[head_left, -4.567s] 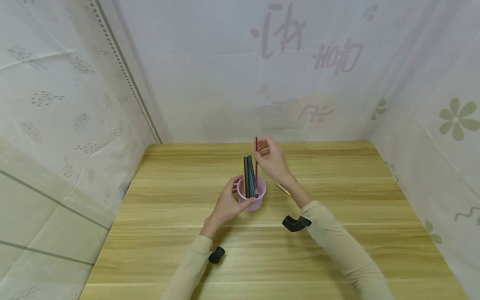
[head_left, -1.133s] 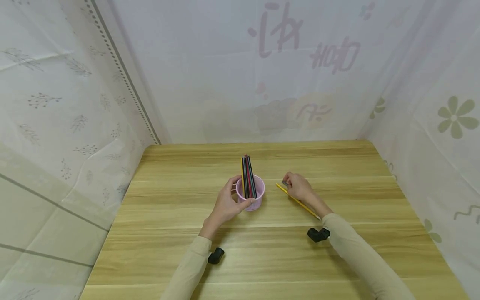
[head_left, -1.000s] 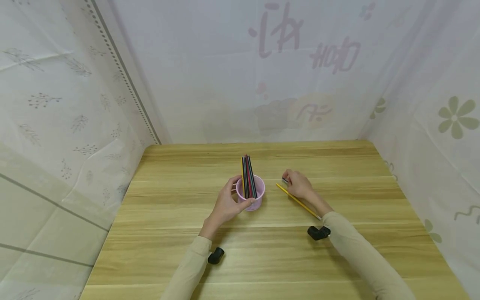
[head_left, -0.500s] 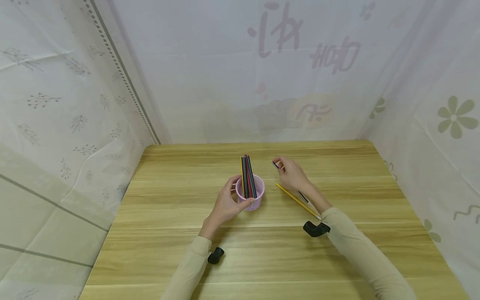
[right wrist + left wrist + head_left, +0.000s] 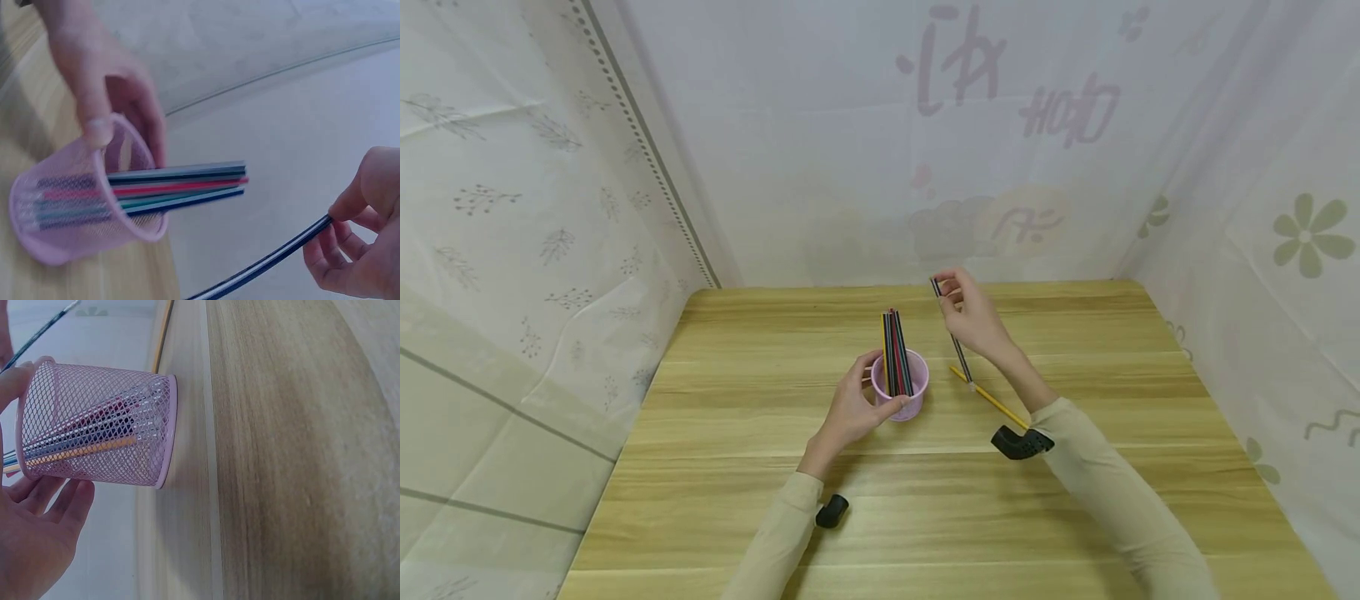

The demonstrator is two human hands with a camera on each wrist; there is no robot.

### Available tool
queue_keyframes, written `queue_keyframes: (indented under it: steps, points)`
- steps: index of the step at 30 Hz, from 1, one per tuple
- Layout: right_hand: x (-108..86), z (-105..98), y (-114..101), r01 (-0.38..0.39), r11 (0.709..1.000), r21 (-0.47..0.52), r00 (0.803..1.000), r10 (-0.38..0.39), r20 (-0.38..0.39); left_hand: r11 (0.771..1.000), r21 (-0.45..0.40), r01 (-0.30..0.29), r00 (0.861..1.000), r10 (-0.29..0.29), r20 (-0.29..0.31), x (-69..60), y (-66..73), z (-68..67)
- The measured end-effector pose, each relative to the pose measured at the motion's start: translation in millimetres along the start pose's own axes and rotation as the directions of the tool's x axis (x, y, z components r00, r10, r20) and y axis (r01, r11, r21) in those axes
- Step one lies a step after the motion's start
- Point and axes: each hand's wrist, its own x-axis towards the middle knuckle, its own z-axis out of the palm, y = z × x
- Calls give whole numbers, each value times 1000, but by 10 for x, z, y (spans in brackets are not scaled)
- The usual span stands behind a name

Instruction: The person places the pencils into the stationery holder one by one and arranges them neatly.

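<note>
My left hand (image 5: pixel 856 406) grips a pink mesh pencil cup (image 5: pixel 912 412) standing on the table, thumb at the near rim. Inside lean several pencils (image 5: pixel 895 354), among them yellow, red, green and dark striped ones. Right of the cup, my right hand (image 5: pixel 973 323) pinches a dark pencil (image 5: pixel 960 354) with a white stripe near its upper end. That pencil hangs tilted, its pale lower end over a yellow pencil (image 5: pixel 998 406) on the table. In the right wrist view the held pencil is apart from the cup; its lower part runs out of that view.
The wood-grain table (image 5: pixel 760 500) has its far edge against a pale printed curtain (image 5: pixel 820 167). More patterned cloth hangs at the left and right. Black camera mounts (image 5: pixel 1022 443) sit on both wrists.
The right hand let go of a red pencil in the cup, then took up a dark striped pencil beside the yellow one and raised it up and leftward. The left hand stays put.
</note>
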Motion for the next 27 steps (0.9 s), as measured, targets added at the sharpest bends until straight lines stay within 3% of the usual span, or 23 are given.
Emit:
queue_keyframes:
  steps: [9, 13, 27]
  points:
    - [86, 123, -253, 65, 978, 198, 980, -26, -198, 1000, 3, 7, 1000, -7, 2, 6, -2, 4]
    - [118, 190, -316, 79, 966, 246, 969, -16, -248, 1000, 2, 15, 1000, -15, 3, 3, 5, 5]
    - [130, 447, -215, 48, 957, 285, 984, 4, -178, 1000, 18, 14, 1000, -14, 4, 2, -16, 1]
